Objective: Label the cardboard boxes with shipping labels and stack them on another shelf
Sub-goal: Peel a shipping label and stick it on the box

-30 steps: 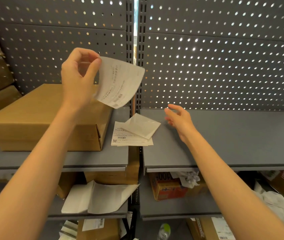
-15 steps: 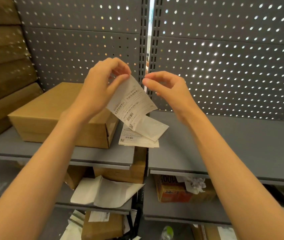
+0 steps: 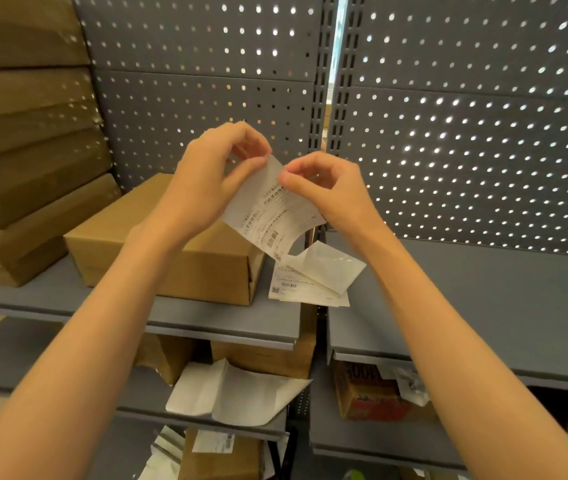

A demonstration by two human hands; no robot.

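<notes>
Shipping label (image 3: 272,216) is mid-frame, held up in the air in front of the pegboard (image 3: 466,133), above the shelf gap. Left hand (image 3: 206,181) pinches its top corner w/ thumb + fingers; right hand (image 3: 324,188) pinches the top edge just beside it, fingers curled. Label hangs curled, print side toward cam: barcode + rows of text visible, chars too small/blurred to read.

Cardboard box (image 3: 171,247) sits on left shelf (image 3: 223,317), centre-left of frame, partly hidden by the left forearm. No label visible on its top or on the faces shown. Spare labels (image 3: 303,289) lie at the shelf's right end just beside the box, a blank backing sheet (image 3: 327,268) on top covering most of them; barcode + QR visible, text illegible.

Stacked brown boxes (image 3: 26,150) at upper left, cut off by frame edge. Right shelf (image 3: 483,306) at mid-right. Lower shelves: white paper sheets (image 3: 234,393), an orange printed carton (image 3: 369,393) w/ partial lettering, unreadable, top hidden by the shelf lip.
</notes>
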